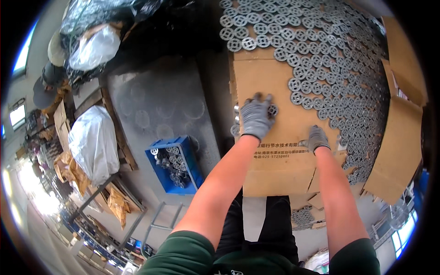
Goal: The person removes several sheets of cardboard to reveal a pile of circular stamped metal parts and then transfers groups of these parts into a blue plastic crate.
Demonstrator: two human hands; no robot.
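My left hand (258, 120), in a grey work glove with dark fingertips, is over a brown cardboard sheet (261, 75). At its right side, by the thumb, it grips a round grey metal disc (272, 110) with cut-outs, partly hidden by the glove. A few more discs (235, 130) show at the sheet's left edge, beside this hand. My right hand (317, 139), gloved too, rests low on the cardboard with thumb and fingers apart and nothing visible in it. Just to its right and beyond, many similar discs (316, 87) lie flat in close rows.
A blue crate (195, 166) holding loose discs stands on a dark metal tabletop (160, 105) at left. Cardboard flaps (398, 146) rise along the right side. Plastic-wrapped goods (94, 144) are farther left. A metal-tube frame (160, 224) stands below the crate.
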